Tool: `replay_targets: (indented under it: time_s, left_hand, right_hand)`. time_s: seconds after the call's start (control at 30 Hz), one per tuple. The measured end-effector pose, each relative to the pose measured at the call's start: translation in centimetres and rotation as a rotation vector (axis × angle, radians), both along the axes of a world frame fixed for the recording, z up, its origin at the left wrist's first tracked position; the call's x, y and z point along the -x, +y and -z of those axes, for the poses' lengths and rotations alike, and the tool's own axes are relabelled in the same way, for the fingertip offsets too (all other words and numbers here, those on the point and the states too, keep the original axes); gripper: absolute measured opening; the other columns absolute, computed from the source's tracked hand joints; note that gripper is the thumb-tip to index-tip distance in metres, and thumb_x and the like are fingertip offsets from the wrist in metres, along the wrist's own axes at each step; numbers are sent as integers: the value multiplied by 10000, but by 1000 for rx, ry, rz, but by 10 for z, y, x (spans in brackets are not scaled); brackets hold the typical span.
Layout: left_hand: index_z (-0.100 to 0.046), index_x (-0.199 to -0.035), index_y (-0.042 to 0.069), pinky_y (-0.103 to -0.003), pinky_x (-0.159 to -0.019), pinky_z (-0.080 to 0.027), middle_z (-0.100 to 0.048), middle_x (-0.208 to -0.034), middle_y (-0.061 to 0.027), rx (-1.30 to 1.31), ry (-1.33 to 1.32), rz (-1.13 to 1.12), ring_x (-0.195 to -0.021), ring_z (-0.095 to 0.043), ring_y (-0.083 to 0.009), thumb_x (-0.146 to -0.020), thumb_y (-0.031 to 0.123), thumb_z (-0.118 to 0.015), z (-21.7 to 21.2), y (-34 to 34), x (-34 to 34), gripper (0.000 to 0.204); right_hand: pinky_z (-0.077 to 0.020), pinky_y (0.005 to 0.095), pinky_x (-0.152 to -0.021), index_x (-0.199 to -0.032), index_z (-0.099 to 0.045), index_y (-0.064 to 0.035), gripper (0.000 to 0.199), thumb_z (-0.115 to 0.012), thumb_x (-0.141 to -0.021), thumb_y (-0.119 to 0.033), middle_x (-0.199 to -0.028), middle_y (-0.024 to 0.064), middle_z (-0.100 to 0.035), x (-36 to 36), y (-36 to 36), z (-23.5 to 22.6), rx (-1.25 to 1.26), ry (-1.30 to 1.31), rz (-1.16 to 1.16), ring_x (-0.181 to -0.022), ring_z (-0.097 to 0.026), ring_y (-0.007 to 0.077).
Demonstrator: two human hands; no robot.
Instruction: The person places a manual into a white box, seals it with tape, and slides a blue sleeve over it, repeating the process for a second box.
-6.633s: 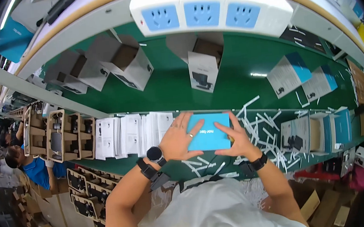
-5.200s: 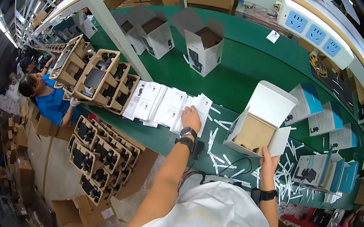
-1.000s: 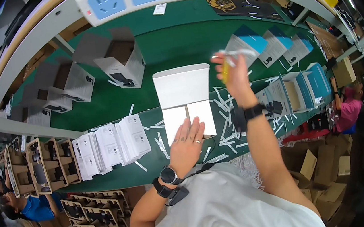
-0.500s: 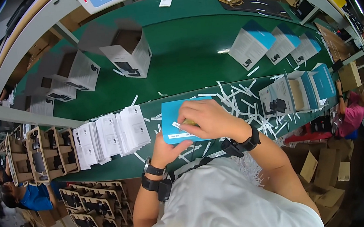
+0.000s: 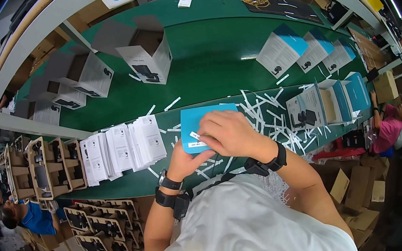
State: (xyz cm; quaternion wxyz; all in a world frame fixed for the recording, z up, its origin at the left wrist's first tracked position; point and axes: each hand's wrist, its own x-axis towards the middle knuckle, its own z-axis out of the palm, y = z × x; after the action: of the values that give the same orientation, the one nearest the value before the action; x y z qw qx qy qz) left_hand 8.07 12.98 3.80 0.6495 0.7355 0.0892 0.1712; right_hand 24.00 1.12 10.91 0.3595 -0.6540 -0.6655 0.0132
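Blue box (image 5: 195, 121) under both hands

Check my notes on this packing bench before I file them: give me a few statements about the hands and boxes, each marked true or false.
1. Both hands rest on a closed blue box. True.
2. The right hand holds a screwdriver. False: its fingers press a small white label strip on the box.
3. White booklets lie left of the box. True.
4. The left hand is under the bench. False: it grips the box's near edge.
5. The belt is red. False: the belt is green.
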Motion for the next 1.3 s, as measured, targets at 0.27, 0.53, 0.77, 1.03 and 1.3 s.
replay_targets:
  time_s: [0.27, 0.53, 0.77, 1.03, 1.3]
  left_hand:
    - [-720, -954, 52, -340, -709, -532, -730, -906, -81, -7, 21, 10, -811, -700, -238, -796, 169, -838, 3, 6, 1, 230]
    - [-708, -1023, 52, -390, -854, -522, -709, -1060, -106, 11, 39, -43, -1006, -671, -286, -776, 176, -847, 13, 6, 3, 309]
    - [-669, -1152, 70, -470, -1048, -440, -538, -1384, -174, -276, -132, -266, -1305, -486, -361, -731, 180, -879, 18, 1, -11, 483]
    - [-611, -1158, 94, -521, -1140, -363, -501, -1409, -148, -261, -246, -262, -1458, -327, -450, -664, 75, -903, 22, 19, -2, 574]
    - [-681, -932, 0, -450, -1003, -466, -690, -1072, -145, 391, 1, -499, -1202, -614, -322, -1043, 282, -519, 36, 81, 16, 344]
  right_hand:
    - [-493, 351, -623, -857, -636, -113, 126, -744, -800, -145, -867, 25, -610, 1, 5, -1, -28, -77, 16, -754, -629, 231]
    - [-492, 352, -626, -849, -634, -111, 205, -792, -764, -211, -860, 31, -603, 2, 7, -4, -10, -47, -57, -762, -626, 245]
    - [-487, 328, -611, -886, -638, -69, 302, -757, -884, -347, -851, 42, -622, -22, -17, 3, -124, 1062, -321, -746, -637, 198]
    - [-448, 268, -602, -1192, -661, -87, 586, -906, -697, -282, -859, 50, -596, -47, -100, 57, 103, 400, 570, -640, -542, 136]
    - [-510, 286, -675, -1132, -728, -98, 486, -906, -685, -163, -1256, 96, -559, 24, -53, 48, -16, 303, 353, -743, -589, 150]
